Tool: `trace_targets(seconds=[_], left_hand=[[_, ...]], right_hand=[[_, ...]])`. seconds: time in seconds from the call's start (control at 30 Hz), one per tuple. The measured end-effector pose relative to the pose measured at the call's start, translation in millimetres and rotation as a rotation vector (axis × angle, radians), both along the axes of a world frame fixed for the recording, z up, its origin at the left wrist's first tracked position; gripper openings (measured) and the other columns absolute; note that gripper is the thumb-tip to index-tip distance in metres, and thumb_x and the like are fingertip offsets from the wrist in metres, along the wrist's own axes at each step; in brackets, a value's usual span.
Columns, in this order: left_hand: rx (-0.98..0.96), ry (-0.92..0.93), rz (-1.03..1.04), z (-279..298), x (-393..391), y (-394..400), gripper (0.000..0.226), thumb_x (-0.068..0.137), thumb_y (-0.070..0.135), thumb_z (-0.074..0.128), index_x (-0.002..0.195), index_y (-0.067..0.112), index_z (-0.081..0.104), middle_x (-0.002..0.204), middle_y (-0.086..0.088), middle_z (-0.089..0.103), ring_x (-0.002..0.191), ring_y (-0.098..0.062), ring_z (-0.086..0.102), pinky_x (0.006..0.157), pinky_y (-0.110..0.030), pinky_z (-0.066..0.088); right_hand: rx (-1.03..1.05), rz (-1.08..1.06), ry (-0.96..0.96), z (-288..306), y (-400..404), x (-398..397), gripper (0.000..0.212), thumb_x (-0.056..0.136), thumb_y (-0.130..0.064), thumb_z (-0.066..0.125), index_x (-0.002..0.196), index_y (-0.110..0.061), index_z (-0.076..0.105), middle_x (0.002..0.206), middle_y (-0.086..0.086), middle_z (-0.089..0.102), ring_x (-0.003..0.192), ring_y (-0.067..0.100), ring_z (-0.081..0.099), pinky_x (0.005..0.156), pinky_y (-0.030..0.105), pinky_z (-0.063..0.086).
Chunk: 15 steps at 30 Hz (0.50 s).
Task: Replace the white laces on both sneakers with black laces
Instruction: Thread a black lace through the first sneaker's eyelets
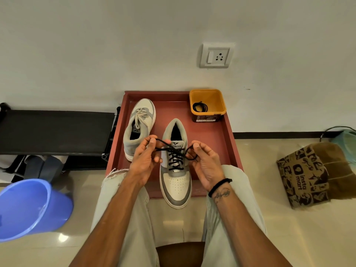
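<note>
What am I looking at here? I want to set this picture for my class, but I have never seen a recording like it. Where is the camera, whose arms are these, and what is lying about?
No machine is involved: a person wears one wide-angle camera on the head, looking forward and down, so the two arms are their own. They sit facing a red tray by the wall. On it stand two sneakers. The near sneaker already carries a black lace; the left hand and right hand each pinch one end of it, as if tying it. The far sneaker still has its white lace. A yellow tub at the tray's far corner holds another coiled black lace. On the floor are a blue bucket and a printed paper bag.
</note>
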<state>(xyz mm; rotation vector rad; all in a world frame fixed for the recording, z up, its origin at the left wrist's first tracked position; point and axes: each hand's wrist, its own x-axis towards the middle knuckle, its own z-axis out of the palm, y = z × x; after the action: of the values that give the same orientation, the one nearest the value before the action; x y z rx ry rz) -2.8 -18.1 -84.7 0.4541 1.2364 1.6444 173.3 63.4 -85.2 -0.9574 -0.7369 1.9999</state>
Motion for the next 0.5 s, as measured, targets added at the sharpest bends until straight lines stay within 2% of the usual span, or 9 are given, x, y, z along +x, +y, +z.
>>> trace_targets(seconds=[0.07,0.13,0.23,0.33,0.43,0.5], left_hand=[[0.021,-0.043,-0.023,-1,4,5,0.011,0.110,0.021,0.046,0.110,0.013,0.054,0.103,-0.018,0.075,0.049,-0.012,0.048,0.059,-0.027,0.056],[0.012,-0.044,-0.036,-3,6,9,0.012,0.110,0.022,0.044,0.110,0.014,0.054,0.089,-0.011,0.073,0.054,-0.014,0.052,0.064,-0.031,0.055],[0.009,0.020,-0.047,-6,7,14,0.016,0.111,0.023,0.041,0.105,0.016,0.054,0.073,-0.002,0.058,0.058,-0.013,0.045,0.065,-0.031,0.051],[-0.031,0.145,-0.012,-11,9,19,0.018,0.112,0.021,0.039,0.103,0.015,0.053,0.066,0.002,0.048,0.056,-0.010,0.039,0.061,-0.028,0.050],[-0.065,0.264,0.031,-15,7,21,0.018,0.112,0.019,0.039,0.103,0.014,0.053,0.061,0.006,0.044,0.055,-0.006,0.042,0.057,-0.025,0.052],[-0.074,0.322,0.046,-16,2,21,0.016,0.112,0.018,0.040,0.106,0.013,0.054,0.060,0.008,0.044,0.055,-0.004,0.044,0.057,-0.025,0.055]], right_hand=[[0.021,-0.008,0.067,1,2,-1,0.010,0.103,-0.011,0.057,0.110,-0.008,0.062,0.105,0.017,0.069,0.098,0.027,0.068,0.096,0.045,0.056],[0.011,-0.013,0.131,4,5,-1,0.009,0.105,-0.012,0.054,0.112,-0.009,0.059,0.106,0.017,0.071,0.101,0.028,0.070,0.099,0.046,0.055],[0.051,0.004,0.099,6,6,-6,0.011,0.105,-0.014,0.053,0.114,-0.009,0.057,0.093,0.012,0.070,0.082,0.023,0.069,0.085,0.039,0.059],[0.172,0.015,-0.092,4,5,-12,0.012,0.105,-0.016,0.055,0.113,-0.007,0.059,0.082,0.006,0.066,0.066,0.014,0.057,0.066,0.027,0.053],[0.233,0.000,-0.211,4,6,-13,0.011,0.104,-0.012,0.057,0.109,-0.004,0.063,0.076,0.006,0.063,0.058,0.011,0.050,0.053,0.019,0.046],[0.252,-0.009,-0.239,4,8,-11,0.009,0.104,-0.011,0.057,0.107,-0.004,0.064,0.075,0.009,0.063,0.057,0.012,0.048,0.051,0.018,0.045]])
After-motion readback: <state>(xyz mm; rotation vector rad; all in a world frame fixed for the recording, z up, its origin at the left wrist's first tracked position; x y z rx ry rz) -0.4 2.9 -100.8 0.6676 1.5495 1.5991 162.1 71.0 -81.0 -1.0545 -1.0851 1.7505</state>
